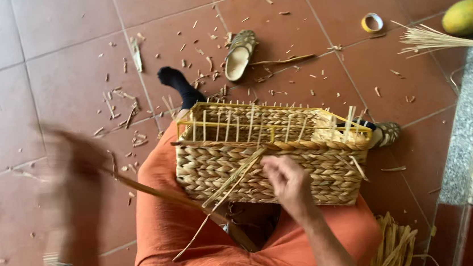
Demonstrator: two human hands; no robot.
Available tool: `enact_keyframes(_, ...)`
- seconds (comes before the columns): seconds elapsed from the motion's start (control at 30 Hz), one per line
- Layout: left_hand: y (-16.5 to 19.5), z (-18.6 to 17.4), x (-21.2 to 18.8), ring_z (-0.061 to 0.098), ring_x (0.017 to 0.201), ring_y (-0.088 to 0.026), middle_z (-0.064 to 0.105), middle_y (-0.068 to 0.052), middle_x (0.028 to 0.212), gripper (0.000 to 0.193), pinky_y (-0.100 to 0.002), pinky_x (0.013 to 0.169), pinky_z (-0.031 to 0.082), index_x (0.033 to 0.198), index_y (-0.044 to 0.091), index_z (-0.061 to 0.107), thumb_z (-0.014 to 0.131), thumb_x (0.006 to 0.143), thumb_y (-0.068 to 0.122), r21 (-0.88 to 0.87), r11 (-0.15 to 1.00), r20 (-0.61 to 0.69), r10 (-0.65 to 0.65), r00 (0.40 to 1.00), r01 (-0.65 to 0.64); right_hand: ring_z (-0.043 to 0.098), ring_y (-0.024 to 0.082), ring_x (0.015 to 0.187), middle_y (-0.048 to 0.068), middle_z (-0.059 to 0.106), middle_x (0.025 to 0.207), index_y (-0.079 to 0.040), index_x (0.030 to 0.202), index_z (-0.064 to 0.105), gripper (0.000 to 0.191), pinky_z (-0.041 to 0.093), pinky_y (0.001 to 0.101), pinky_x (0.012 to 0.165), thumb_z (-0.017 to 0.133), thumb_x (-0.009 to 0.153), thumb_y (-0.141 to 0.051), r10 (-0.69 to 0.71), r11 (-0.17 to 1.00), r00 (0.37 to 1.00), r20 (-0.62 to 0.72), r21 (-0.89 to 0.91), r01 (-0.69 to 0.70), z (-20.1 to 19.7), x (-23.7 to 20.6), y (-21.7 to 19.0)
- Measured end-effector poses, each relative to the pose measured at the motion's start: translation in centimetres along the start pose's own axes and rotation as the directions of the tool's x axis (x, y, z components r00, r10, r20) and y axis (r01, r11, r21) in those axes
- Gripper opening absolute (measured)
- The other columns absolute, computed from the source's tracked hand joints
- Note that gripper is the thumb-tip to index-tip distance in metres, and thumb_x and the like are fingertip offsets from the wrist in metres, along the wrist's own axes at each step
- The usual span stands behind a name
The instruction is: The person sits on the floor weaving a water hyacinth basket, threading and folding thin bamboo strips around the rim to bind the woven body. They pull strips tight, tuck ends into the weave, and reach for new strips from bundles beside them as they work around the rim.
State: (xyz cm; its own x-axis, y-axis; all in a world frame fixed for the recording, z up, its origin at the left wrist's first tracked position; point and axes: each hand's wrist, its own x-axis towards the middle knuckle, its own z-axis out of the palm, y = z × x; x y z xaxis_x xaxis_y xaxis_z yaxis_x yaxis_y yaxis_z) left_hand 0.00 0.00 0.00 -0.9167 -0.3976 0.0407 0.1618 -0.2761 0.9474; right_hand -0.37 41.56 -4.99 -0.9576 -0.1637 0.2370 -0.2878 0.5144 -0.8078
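A rectangular woven straw basket [285,163] with a yellow wire frame rests on my lap, over orange trousers. My right hand [287,181] presses against the basket's near wall, fingers pinching the woven braid where loose straw strands [232,180] come out. My left hand [77,170] is blurred in motion out to the left, gripping a long brownish fibre strand [162,192] that runs tight from the basket to that hand.
Straw scraps litter the reddish floor tiles. A woven slipper [240,54] lies ahead, another [385,133] by the basket's right end. A yellow tape roll [372,22], a straw bundle [439,38], two mangoes [463,16] on a grey ledge, more straw [395,247] lower right.
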Motion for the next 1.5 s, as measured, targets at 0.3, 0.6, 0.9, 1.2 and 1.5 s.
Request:
enact_keyframes(0.3,9.3,-33.1,6.0,0.056,0.072,-0.021,0.057,-0.006,0.085,0.012,-0.033,0.064,0.049,0.093,0.008,0.062,0.067,0.099,0.017,0.649,0.624,0.171,0.437,0.883,-0.435,0.065,0.016,0.074,0.008,0.064,0.093,-0.003,0.113,0.070,0.020,0.058,0.0292,0.062,0.073,0.093,-0.005,-0.111,0.980,0.989,-0.102,-0.178,0.091,37.5,-0.5,-12.9)
enact_keyframes(0.6,12.1,-27.1,18.8,0.062,0.079,-0.025,0.063,-0.004,0.089,0.014,-0.038,0.069,0.051,0.099,0.009,0.071,0.079,0.088,0.012,0.504,0.620,0.608,0.240,0.757,-0.601,0.072,0.023,0.098,0.008,0.073,0.111,-0.004,0.103,0.067,0.016,0.060,0.0345,0.084,0.077,0.091,-0.002,-0.283,0.931,0.955,-0.089,-0.265,0.251,42.7,13.8,-31.9)
enact_keyframes(0.9,15.7,-16.4,32.0,0.053,0.096,-0.025,0.060,-0.003,0.090,0.017,-0.042,0.084,0.039,0.098,0.015,0.073,0.077,0.086,0.026,0.551,0.444,0.723,0.169,0.670,-0.706,0.071,0.029,0.102,0.013,0.073,0.116,-0.004,0.099,0.063,0.019,0.059,0.0393,0.087,0.073,0.085,0.003,-0.294,0.934,0.952,-0.083,-0.234,0.269,36.3,29.2,-35.8)
enact_keyframes(1.2,13.7,-16.4,27.5,0.051,0.094,-0.024,0.058,-0.006,0.095,0.027,-0.040,0.082,0.039,0.108,0.012,0.072,0.076,0.088,0.031,0.551,0.403,0.719,0.215,0.661,-0.731,0.069,0.012,0.072,0.006,0.072,0.088,-0.006,0.108,0.068,0.016,0.061,0.0244,0.058,0.077,0.095,-0.006,-0.137,0.950,0.986,-0.096,-0.296,0.103,37.6,28.0,-28.4)
enact_keyframes(1.5,11.8,-22.5,24.0,0.057,0.073,-0.021,0.060,-0.013,0.088,0.025,-0.036,0.062,0.051,0.112,-0.001,0.060,0.066,0.088,0.000,0.689,0.113,0.667,-0.485,0.566,-0.716,0.071,0.016,0.081,0.012,0.073,0.097,-0.005,0.107,0.072,0.014,0.063,0.0221,0.061,0.066,0.100,0.006,-0.355,0.846,0.934,0.040,-0.411,0.339,40.0,28.9,-28.6)
